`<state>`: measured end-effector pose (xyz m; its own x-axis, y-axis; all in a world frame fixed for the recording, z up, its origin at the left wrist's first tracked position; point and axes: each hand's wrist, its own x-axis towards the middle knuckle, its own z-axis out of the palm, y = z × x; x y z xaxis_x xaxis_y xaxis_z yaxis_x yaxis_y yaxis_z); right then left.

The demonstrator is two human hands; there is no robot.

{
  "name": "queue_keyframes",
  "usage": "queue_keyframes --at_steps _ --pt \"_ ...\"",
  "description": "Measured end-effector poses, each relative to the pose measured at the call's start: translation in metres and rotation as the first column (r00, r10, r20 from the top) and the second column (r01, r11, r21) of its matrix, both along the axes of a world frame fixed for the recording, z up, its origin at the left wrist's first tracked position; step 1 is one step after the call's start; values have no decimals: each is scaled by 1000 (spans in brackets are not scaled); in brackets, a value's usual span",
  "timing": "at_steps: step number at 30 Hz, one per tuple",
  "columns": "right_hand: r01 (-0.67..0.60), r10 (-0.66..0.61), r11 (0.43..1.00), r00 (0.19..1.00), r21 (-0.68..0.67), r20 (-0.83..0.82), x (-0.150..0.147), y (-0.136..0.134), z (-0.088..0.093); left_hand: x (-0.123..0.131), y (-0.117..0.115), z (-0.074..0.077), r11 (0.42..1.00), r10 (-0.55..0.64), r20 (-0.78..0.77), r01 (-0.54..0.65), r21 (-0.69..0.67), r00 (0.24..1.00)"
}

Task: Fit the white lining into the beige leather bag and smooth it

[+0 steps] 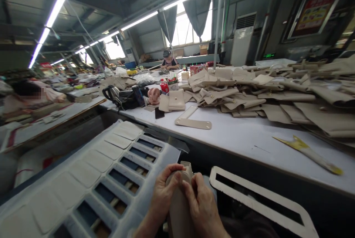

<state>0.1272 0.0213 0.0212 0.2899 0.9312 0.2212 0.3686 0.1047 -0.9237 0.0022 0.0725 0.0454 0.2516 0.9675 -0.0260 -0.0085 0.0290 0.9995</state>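
Observation:
Both of my hands hold one beige leather piece (179, 203) low in the middle of the view, upright between them. My left hand (163, 193) wraps its left side with the thumb pressed on the rounded top. My right hand (201, 206) grips the right side, fingers curled over the edge. Just right of my hands lies a white frame-shaped template (260, 193). To the left sits a white plastic rack (91, 179) with beige pieces lying in a row along it.
A long white table (244, 138) carries a big heap of beige leather parts (263, 94), a small beige bag (176, 100), a beige strap piece (192, 119), a black kettle (111, 93), and a yellow-stained tool (307, 151). Other people work at the left and far back.

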Motion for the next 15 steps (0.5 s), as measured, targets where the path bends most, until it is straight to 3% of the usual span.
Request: queue_keyframes --at_steps 5,7,12,15 --pt "-17 15 998 999 -64 -29 9 1 -12 3 -20 -11 986 115 176 -90 -142 978" --pt "-12 8 995 999 -95 -47 13 2 -16 4 -32 -18 980 129 118 -108 -168 985" --pt "-72 59 990 992 -121 -113 14 1 -13 8 -55 -27 974 225 -187 -224 24 956" --pt "-57 38 993 983 -103 -179 12 -5 -13 12 -67 -29 964 265 -232 -252 85 936"
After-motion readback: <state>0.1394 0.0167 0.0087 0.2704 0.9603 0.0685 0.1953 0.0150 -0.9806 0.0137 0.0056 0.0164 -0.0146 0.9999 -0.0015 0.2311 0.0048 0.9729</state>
